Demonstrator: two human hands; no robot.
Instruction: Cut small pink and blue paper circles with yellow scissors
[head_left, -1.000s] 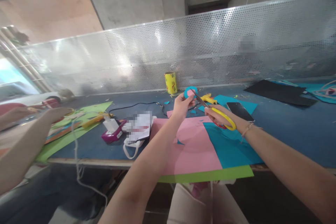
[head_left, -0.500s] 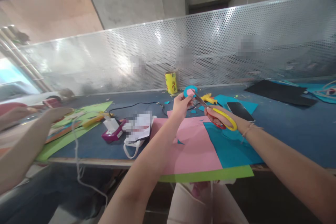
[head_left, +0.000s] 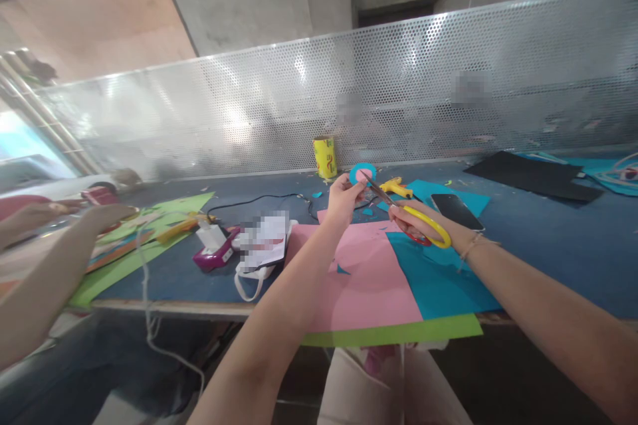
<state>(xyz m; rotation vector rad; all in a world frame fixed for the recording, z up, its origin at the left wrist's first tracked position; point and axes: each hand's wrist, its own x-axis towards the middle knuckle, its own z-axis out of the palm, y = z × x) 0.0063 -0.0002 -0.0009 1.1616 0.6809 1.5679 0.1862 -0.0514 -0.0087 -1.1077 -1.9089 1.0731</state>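
Observation:
My left hand (head_left: 343,198) is raised over the table and pinches a small round piece of blue and pink paper (head_left: 363,174). My right hand (head_left: 416,222) grips yellow-handled scissors (head_left: 405,209), whose blades point up-left and meet the edge of the paper piece. Below both hands lie a pink sheet (head_left: 363,279), a teal sheet (head_left: 438,275) and a green sheet (head_left: 399,331) at the table's near edge.
A phone (head_left: 456,211), a yellow glue gun (head_left: 396,186) and a yellow can (head_left: 325,157) lie beyond my hands. A white bag (head_left: 259,247), a purple device (head_left: 212,252) and green sheets (head_left: 144,239) sit to the left. Another person's arm (head_left: 44,279) reaches in at far left. Black sheets (head_left: 531,174) lie far right.
The scissors' blades have shifted slightly against the paper piece, and my left hand has turned it a little. Otherwise nothing has moved.

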